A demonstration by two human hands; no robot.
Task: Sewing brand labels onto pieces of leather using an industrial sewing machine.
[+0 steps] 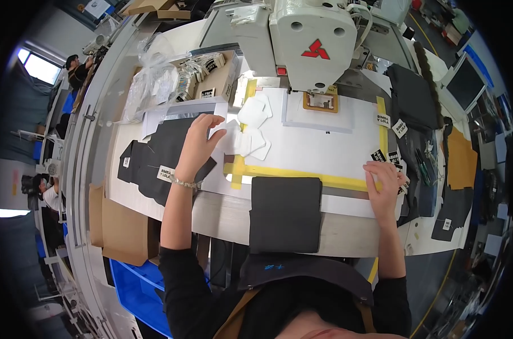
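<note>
My left hand (198, 144) is raised over dark grey fabric pieces (150, 151) at the left, its thumb apart from its curved fingers and nothing visible between them. Just right of it lie several white paper-like patches (255, 113). My right hand (385, 182) rests at the right end of the white work surface, fingers spread, beside small black-and-white labels (379, 156). Whether its fingertips touch a label I cannot tell. In front of me, at the table's near edge, sits a folded dark fabric stack (286, 214). Ahead is a sewing machine head (314, 42) above a small tan frame (320, 102).
Yellow tape (301, 176) borders the work area. A cardboard box (225, 76) of labels and clear plastic bags (152, 79) stand at the back left. More dark fabric (412, 96) lies right, near a screen (464, 83). Below left is a blue crate (135, 296). Other people work far left.
</note>
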